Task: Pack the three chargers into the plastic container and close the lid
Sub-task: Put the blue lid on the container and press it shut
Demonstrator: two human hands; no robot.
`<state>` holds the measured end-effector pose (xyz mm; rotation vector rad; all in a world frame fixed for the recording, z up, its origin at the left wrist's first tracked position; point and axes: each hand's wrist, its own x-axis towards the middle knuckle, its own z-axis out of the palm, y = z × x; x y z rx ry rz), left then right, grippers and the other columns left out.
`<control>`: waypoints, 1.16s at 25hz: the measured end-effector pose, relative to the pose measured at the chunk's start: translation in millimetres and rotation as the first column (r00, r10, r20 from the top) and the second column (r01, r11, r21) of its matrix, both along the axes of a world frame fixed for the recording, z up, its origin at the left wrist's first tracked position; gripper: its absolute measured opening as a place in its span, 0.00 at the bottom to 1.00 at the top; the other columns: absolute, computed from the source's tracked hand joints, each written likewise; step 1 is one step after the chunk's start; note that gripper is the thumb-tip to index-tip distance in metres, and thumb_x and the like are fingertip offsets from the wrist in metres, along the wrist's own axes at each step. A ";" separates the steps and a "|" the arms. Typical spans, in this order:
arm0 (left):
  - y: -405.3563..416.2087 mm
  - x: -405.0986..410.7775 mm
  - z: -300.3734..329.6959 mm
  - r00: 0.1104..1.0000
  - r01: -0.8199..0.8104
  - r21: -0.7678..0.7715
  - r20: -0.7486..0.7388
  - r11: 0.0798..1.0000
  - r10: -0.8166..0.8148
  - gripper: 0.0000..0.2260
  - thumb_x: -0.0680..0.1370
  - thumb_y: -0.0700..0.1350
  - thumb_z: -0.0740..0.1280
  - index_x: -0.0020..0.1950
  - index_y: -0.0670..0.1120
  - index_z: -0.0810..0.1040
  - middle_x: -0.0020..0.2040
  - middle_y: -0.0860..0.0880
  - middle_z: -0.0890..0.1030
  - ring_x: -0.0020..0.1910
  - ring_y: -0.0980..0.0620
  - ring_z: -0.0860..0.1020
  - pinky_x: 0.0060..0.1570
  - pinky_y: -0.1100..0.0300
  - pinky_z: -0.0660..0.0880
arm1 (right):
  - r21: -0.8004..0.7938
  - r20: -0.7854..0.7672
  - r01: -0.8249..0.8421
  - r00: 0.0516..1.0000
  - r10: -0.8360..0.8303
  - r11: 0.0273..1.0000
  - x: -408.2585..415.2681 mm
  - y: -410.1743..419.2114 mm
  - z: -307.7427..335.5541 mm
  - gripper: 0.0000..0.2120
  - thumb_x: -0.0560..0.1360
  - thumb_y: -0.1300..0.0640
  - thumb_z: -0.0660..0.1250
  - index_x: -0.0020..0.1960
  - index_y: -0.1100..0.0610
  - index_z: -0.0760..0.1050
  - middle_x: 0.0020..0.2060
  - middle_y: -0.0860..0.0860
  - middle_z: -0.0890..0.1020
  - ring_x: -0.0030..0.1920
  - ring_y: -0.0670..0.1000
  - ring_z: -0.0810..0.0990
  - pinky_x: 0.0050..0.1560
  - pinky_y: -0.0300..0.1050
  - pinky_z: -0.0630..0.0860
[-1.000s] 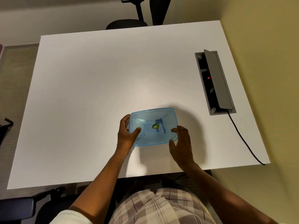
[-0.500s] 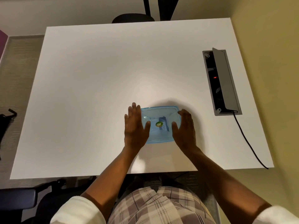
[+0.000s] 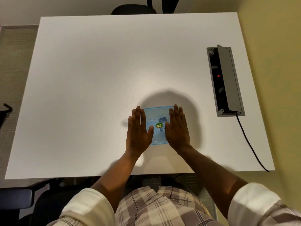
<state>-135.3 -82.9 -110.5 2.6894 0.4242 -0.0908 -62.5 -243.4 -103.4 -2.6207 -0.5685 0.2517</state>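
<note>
Blue plastic container [image 3: 157, 126] sits on the white table [image 3: 97, 79], on the near side of it, well to the near left of the grey cable box [image 3: 225, 82] that is set into the table's right part. Its translucent lid [image 3: 157, 111] is on top, with a round green sticker [image 3: 159, 125] at the middle, and a dark shape shows through the plastic just beyond the sticker; what it is cannot be made out. The left hand [image 3: 138, 129] lies flat, palm down, over the container's left edge, fingers straight and together, thumb reaching in toward the sticker. The right hand [image 3: 177, 128] lies the same way over the right edge, on the cable-box side. Neither hand is curled around anything; both are spread flat against the lid.

A black cable [image 3: 249, 144] leaves the near end of the cable box and runs off the table's near right corner. Beyond the table's far edge, left of the cable box, is a dark chair [image 3: 133, 9].
</note>
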 end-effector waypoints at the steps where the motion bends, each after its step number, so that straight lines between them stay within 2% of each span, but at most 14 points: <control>1: 1.2 1.2 -0.3 1.000 0.002 0.004 0.000 1.000 -0.002 0.36 0.81 0.58 0.53 0.82 0.42 0.43 0.83 0.44 0.45 0.82 0.45 0.43 0.81 0.49 0.47 | 0.009 -0.002 0.015 1.000 -0.015 1.000 0.9 0.4 -0.5 0.32 0.80 0.57 0.61 0.78 0.65 0.51 0.78 0.63 0.54 0.79 0.61 0.49 0.78 0.56 0.51; 5: 6.9 8.4 0.2 0.999 0.041 0.054 -0.037 0.998 -0.039 0.37 0.80 0.60 0.53 0.82 0.41 0.45 0.83 0.43 0.46 0.82 0.45 0.44 0.81 0.50 0.49 | 0.037 -0.016 0.078 0.997 -0.077 0.996 1.3 3.5 -3.4 0.33 0.80 0.54 0.61 0.78 0.64 0.51 0.79 0.61 0.54 0.79 0.59 0.50 0.78 0.54 0.52; 9: 8.2 10.8 -1.1 0.990 0.063 0.158 -0.137 0.985 -0.042 0.37 0.80 0.63 0.46 0.81 0.42 0.40 0.83 0.44 0.41 0.82 0.45 0.40 0.81 0.48 0.49 | 0.056 0.023 0.070 0.997 -0.071 0.996 1.6 1.4 -7.9 0.32 0.80 0.52 0.59 0.78 0.65 0.53 0.78 0.61 0.55 0.79 0.60 0.51 0.79 0.54 0.53; 14: 6.8 8.3 -3.8 0.994 0.050 0.139 -0.105 0.989 -0.035 0.37 0.80 0.63 0.44 0.81 0.43 0.39 0.83 0.45 0.40 0.82 0.45 0.40 0.81 0.47 0.49 | 0.045 0.073 0.061 0.995 -0.064 0.997 1.5 2.2 -13.7 0.32 0.80 0.51 0.57 0.78 0.65 0.54 0.78 0.62 0.56 0.79 0.61 0.52 0.78 0.58 0.57; 19: 9.4 8.7 -8.5 0.997 0.047 0.061 -0.063 0.997 -0.043 0.37 0.80 0.64 0.47 0.82 0.45 0.39 0.83 0.46 0.40 0.82 0.46 0.40 0.81 0.47 0.48 | -0.002 0.081 0.031 0.996 -0.031 1.000 2.6 1.8 -15.3 0.32 0.80 0.51 0.55 0.78 0.65 0.52 0.78 0.63 0.55 0.79 0.62 0.52 0.78 0.58 0.55; 24: 9.8 10.3 -8.4 0.994 0.060 0.100 -0.101 0.993 -0.050 0.38 0.80 0.64 0.48 0.82 0.45 0.38 0.83 0.46 0.40 0.82 0.45 0.40 0.81 0.49 0.47 | -0.018 0.085 0.020 0.996 -0.019 1.000 3.7 3.9 -12.4 0.32 0.79 0.53 0.57 0.77 0.66 0.52 0.78 0.64 0.55 0.78 0.63 0.52 0.78 0.58 0.53; 29: 10.4 10.5 17.4 0.993 0.074 0.081 -0.093 0.994 -0.066 0.37 0.81 0.60 0.55 0.82 0.43 0.44 0.83 0.44 0.44 0.82 0.46 0.43 0.81 0.47 0.49 | -0.087 0.005 -0.015 1.000 0.016 0.996 3.7 0.6 3.8 0.33 0.81 0.52 0.56 0.79 0.61 0.44 0.79 0.60 0.49 0.80 0.59 0.46 0.79 0.58 0.49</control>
